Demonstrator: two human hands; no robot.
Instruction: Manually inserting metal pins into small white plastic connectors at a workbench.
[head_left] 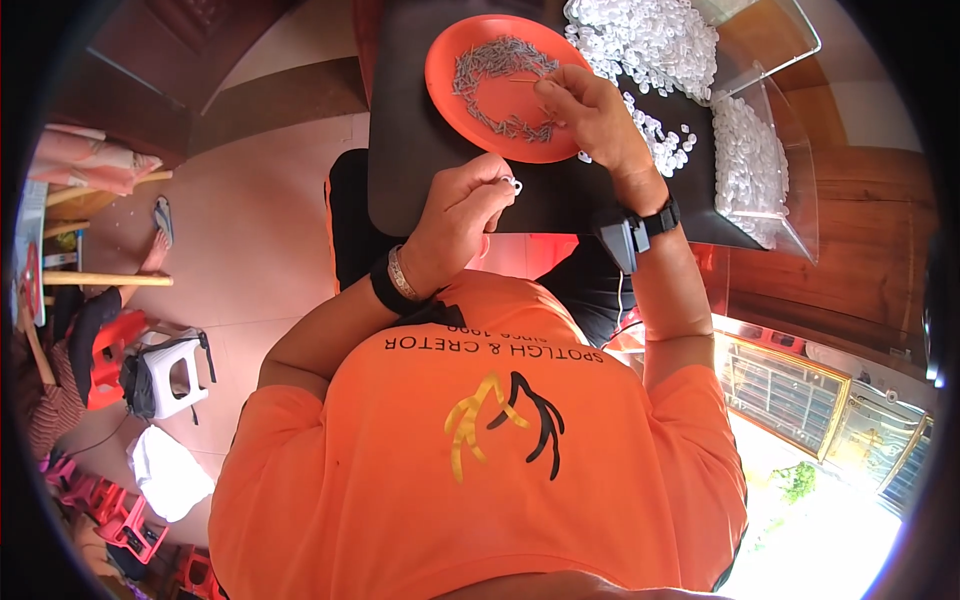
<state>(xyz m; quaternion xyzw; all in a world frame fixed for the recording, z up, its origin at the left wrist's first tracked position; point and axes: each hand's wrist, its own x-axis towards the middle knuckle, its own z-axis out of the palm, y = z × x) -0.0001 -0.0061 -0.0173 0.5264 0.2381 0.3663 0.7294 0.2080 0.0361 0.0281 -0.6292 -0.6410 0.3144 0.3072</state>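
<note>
My left hand (462,208) is closed near the front edge of the black table, pinching a small white plastic clip (514,186) between thumb and forefinger. Over the right side of an orange-red round plate (455,112), my right hand (598,118) is also closed. A thin, nail-like pin (523,81) sticks out leftward from its fingertips. Many small grey nails (492,65) lie in the plate in a ring around its bare middle. Loose white clips (668,150) are scattered on the table to the right of my right hand, which partly covers some.
A big heap of white clips (645,45) lies at the back right. Beside it, a clear plastic bin (752,165) holds more clips. At far left are a white stool (180,375), red stools (118,345) and another person's foot (160,225).
</note>
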